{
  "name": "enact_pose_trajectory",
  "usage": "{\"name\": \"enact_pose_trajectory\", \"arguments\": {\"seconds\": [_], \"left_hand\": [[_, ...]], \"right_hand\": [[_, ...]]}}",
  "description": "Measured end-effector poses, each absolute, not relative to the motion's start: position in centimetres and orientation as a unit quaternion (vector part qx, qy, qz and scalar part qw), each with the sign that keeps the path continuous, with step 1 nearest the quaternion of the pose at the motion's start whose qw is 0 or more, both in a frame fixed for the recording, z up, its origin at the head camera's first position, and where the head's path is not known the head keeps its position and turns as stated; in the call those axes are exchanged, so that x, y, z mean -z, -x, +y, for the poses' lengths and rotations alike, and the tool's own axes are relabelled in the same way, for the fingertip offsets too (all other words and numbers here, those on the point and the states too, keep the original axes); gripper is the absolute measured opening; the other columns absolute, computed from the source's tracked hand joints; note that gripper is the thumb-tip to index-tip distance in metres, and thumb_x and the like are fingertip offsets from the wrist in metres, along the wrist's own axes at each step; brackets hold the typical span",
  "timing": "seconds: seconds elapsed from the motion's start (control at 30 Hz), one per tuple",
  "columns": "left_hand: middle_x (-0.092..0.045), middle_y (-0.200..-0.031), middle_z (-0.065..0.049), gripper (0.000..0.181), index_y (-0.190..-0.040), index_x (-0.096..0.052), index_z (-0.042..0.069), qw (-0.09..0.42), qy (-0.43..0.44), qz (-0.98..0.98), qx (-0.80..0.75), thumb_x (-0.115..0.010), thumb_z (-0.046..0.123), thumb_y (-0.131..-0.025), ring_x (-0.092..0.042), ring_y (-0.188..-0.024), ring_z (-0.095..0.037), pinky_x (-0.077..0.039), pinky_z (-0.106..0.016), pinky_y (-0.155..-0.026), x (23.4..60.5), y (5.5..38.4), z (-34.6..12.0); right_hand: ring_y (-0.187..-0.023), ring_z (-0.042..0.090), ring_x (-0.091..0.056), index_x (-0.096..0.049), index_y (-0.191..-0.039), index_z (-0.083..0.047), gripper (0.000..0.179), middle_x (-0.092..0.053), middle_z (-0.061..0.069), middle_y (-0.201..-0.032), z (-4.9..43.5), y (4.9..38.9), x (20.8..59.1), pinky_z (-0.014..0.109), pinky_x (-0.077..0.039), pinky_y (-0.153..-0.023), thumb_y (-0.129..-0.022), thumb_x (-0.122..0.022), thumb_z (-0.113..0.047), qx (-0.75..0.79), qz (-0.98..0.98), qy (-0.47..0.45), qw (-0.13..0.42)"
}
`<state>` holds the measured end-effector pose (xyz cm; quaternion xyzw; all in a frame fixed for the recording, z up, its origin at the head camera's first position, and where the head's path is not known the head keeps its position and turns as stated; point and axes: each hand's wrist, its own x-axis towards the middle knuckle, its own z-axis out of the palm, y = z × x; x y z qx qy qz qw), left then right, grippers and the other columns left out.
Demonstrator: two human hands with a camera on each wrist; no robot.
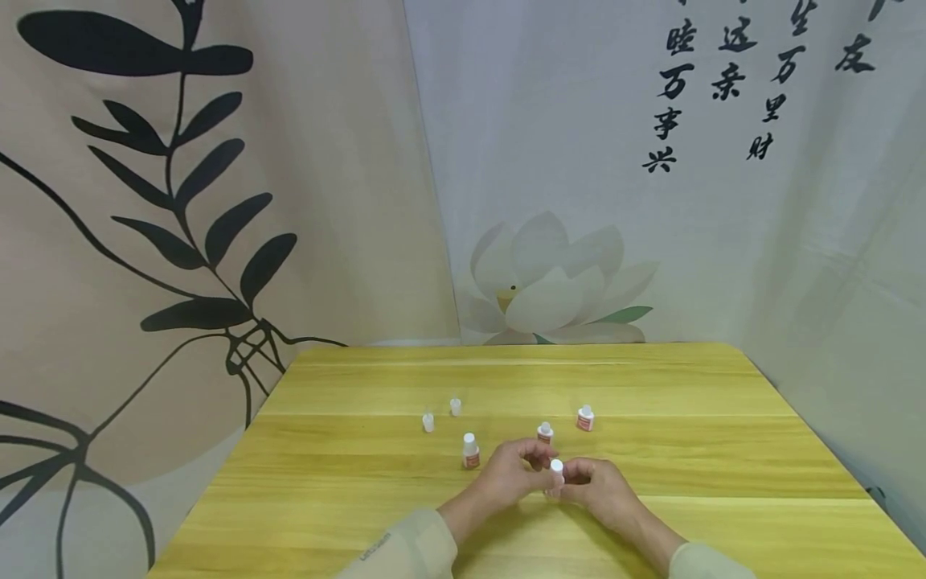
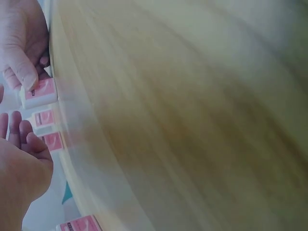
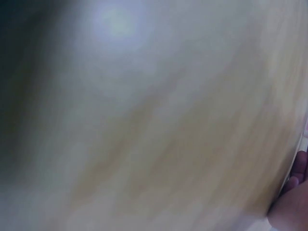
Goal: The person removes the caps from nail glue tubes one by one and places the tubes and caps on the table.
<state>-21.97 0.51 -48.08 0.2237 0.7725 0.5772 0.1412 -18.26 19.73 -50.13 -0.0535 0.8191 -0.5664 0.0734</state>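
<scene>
A small bottle (image 1: 556, 476) with a white cap and a pink label stands upright between my two hands, low over the wooden table. My right hand (image 1: 604, 490) grips its body; the left wrist view shows this thumb pressed on the labelled bottle (image 2: 41, 93). Thumb and forefinger of my left hand (image 1: 510, 476) come around its upper part, while the other fingers curl loosely in the left wrist view. Just beyond the hands is a second bottle (image 1: 545, 433), partly overlapped by the left fingers. The right wrist view holds mostly blurred tabletop, with part of the right hand (image 3: 293, 202).
To the left of my left hand stands another like bottle (image 1: 471, 452). One more bottle (image 1: 585, 418) is farther back on the right. Two small whitish pieces, a nearer one (image 1: 428, 423) and a farther one (image 1: 456, 408), stand on the table (image 1: 325, 482). Printed cloth hangs behind.
</scene>
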Motion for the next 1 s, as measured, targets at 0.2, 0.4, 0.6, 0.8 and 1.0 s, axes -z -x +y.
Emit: {"name": "enact_pose_trajectory", "arguments": {"seconds": [0.2,0.4,0.6,0.8,1.0], "left_hand": [[-0.063,-0.097,0.002,0.019,-0.101,-0.072,0.014,0.142,-0.225,0.775,-0.573,-0.079,0.018,-0.083,-0.054,-0.090,-0.012,-0.046,-0.023,-0.063,47.97,21.95,0.27],[-0.062,-0.096,0.006,0.020,-0.100,-0.070,0.015,0.146,-0.223,0.775,-0.573,-0.081,0.019,-0.083,-0.054,-0.092,-0.013,-0.047,-0.026,-0.073,48.07,21.96,0.34],[-0.062,-0.094,0.006,0.026,-0.108,-0.072,0.010,0.143,-0.234,0.774,-0.572,-0.079,0.017,-0.084,-0.055,-0.092,-0.013,-0.046,-0.026,-0.073,47.95,21.89,0.31],[-0.062,-0.094,0.005,0.015,-0.096,-0.072,0.018,0.141,-0.225,0.774,-0.574,-0.080,0.018,-0.083,-0.054,-0.091,-0.014,-0.045,-0.026,-0.071,48.09,22.00,0.41],[-0.062,-0.092,0.007,0.020,-0.099,-0.069,0.015,0.146,-0.222,0.776,-0.572,-0.081,0.017,-0.082,-0.055,-0.088,-0.010,-0.047,-0.026,-0.074,48.32,22.19,0.52]], "right_hand": [[-0.092,0.020,-0.063,-0.071,-0.100,-0.006,0.029,-0.071,0.003,-0.097,19.66,18.23,50.16,0.035,-0.051,-0.082,-0.080,-0.083,-0.023,0.569,0.818,0.054,0.068],[-0.093,0.020,-0.063,-0.072,-0.101,-0.006,0.029,-0.071,0.003,-0.098,19.66,18.17,50.22,0.035,-0.051,-0.082,-0.080,-0.083,-0.023,0.570,0.817,0.054,0.068],[-0.094,0.020,-0.063,-0.071,-0.101,-0.005,0.030,-0.071,0.004,-0.099,19.67,18.21,50.27,0.035,-0.051,-0.082,-0.080,-0.083,-0.023,0.572,0.815,0.054,0.068],[-0.094,0.020,-0.063,-0.072,-0.100,-0.006,0.028,-0.072,0.004,-0.099,19.66,18.22,50.23,0.035,-0.051,-0.083,-0.081,-0.082,-0.023,0.567,0.819,0.057,0.066],[-0.094,0.019,-0.063,-0.072,-0.101,-0.006,0.029,-0.071,0.003,-0.099,19.68,18.22,50.17,0.034,-0.051,-0.082,-0.081,-0.083,-0.024,0.570,0.817,0.053,0.072]]}}
